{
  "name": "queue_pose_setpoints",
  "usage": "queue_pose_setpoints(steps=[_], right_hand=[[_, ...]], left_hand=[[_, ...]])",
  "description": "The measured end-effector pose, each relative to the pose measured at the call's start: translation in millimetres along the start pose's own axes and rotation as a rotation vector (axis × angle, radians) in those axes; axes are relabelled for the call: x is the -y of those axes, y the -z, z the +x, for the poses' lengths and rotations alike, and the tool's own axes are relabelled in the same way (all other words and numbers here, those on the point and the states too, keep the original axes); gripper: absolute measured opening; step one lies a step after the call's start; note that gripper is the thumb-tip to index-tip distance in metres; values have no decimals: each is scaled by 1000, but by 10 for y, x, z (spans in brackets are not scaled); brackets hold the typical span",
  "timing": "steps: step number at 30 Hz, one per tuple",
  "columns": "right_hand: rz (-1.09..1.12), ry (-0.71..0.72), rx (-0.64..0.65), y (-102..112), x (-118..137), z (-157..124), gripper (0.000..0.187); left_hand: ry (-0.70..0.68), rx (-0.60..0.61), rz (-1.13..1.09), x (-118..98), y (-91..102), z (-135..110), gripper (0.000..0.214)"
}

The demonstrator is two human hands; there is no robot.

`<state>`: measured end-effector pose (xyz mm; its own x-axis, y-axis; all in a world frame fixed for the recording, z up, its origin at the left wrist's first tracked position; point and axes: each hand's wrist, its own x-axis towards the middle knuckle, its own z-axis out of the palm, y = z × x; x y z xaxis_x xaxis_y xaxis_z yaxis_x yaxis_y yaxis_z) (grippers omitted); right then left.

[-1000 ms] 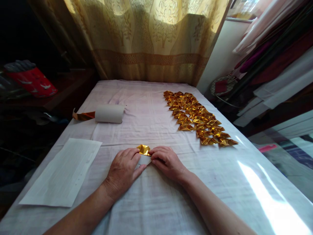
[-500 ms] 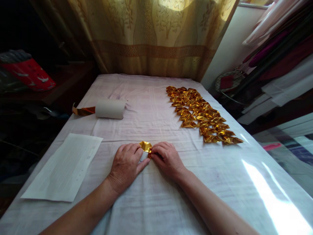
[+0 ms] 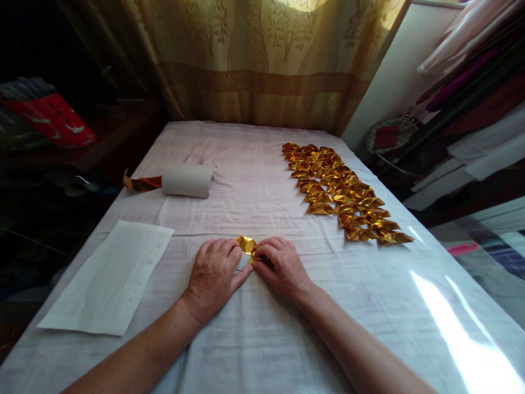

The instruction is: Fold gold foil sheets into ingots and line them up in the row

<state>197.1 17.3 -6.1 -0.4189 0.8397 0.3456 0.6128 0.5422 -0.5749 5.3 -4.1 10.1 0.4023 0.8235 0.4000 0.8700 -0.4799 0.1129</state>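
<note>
Between my hands, low on the cloth, is a small piece of gold foil paper (image 3: 246, 244) with a pale side showing. My left hand (image 3: 216, 275) is closed on its left part, thumb pointing right along the near edge. The fingers of my right hand (image 3: 279, 266) pinch its right edge, their tips close to my left thumb. Much of the piece is hidden under the fingers. Toward the back right lie rows of folded gold foil pieces (image 3: 342, 189), set close together and overlapping.
A pale cloth (image 3: 246, 158) covers the table. At the left lie a grey roll (image 3: 186, 180) with a coppery foil strip (image 3: 141, 183) at its end, and a printed sheet (image 3: 110, 279). A red patterned container (image 3: 61, 121) stands beyond the left edge. A curtain (image 3: 262, 82) hangs behind.
The view has shifted slightly. My hands keep their hold on the gold foil paper, with hardly any movement of the fingers. The folded pieces, roll and sheet lie as before.
</note>
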Motion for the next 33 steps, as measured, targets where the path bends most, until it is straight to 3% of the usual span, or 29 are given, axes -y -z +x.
queue_pose_setpoints(steps=[12,17,23,33], right_hand=[[103,26,-22,-21,-108,-8,14],[40,78,-32,-2,-68,-33,17],[-44,136,61,96,-7,-78,18],[-75,136,83,123,-6,-66,27]], left_hand=[[-1,24,-19,-7,-32,-17,17],[-75,56,-212,187,-9,-46,15],[-207,91,-380,494,11,-81,27],[-186,105,-395,472,1,-29,18]])
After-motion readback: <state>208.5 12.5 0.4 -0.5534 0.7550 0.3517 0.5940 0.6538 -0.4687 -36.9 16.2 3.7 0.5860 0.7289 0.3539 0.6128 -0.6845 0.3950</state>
